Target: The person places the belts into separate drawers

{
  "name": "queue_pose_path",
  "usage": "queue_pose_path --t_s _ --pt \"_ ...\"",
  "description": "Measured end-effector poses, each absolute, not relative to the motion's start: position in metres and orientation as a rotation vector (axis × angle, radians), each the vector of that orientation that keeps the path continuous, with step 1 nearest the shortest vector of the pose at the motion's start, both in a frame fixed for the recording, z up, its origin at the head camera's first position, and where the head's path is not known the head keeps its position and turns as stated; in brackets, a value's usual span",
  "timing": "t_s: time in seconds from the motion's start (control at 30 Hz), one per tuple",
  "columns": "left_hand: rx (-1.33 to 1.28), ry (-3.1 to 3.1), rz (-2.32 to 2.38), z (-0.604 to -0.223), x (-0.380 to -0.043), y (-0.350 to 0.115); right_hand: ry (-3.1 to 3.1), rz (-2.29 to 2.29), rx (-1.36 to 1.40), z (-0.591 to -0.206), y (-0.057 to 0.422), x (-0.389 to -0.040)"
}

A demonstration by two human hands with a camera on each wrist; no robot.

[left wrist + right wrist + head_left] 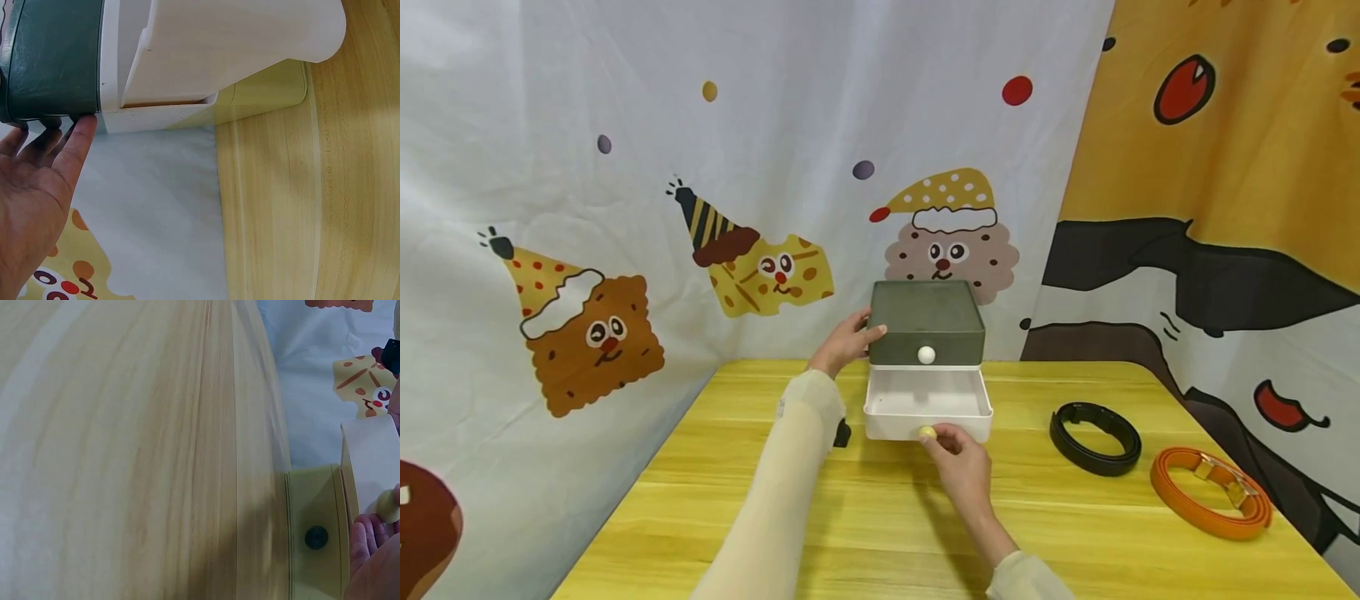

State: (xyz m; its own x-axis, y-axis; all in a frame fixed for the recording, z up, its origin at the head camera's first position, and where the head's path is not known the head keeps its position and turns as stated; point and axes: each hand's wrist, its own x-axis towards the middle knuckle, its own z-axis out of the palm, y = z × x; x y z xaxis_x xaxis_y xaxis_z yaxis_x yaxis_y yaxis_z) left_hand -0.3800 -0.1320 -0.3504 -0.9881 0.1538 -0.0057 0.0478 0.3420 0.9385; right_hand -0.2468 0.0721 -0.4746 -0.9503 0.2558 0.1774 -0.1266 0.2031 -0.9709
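A small drawer cabinet (925, 304) with a dark green top stands at the back of the table. Its white drawer (887, 427) is pulled out, and the part of its inside that shows holds nothing. My left hand (847, 342) rests against the green part's left side, fingers nearly straight in the left wrist view. Between thumb and fingers, my right hand (961, 471) pinches the white drawer's pale yellow knob (927, 432). The green drawer above, with a white knob (927, 355), is closed. A yellow bottom drawer (315, 500) with a dark knob (316, 537) shows in the right wrist view.
On the right of the wooden table (880, 533) lie a coiled black belt (1093, 458) and a coiled orange belt (1195, 512) with a gold buckle. A printed cartoon curtain (820, 125) hangs close behind the table. A small black object (842, 434) shows beside my left sleeve.
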Motion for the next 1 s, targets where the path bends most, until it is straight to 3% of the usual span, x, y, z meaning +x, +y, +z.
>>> queue_pose_path --t_s 1.0 --pt "0.174 2.483 1.749 -0.351 -0.382 -0.132 -2.114 1.844 -0.122 -0.476 0.072 -0.231"
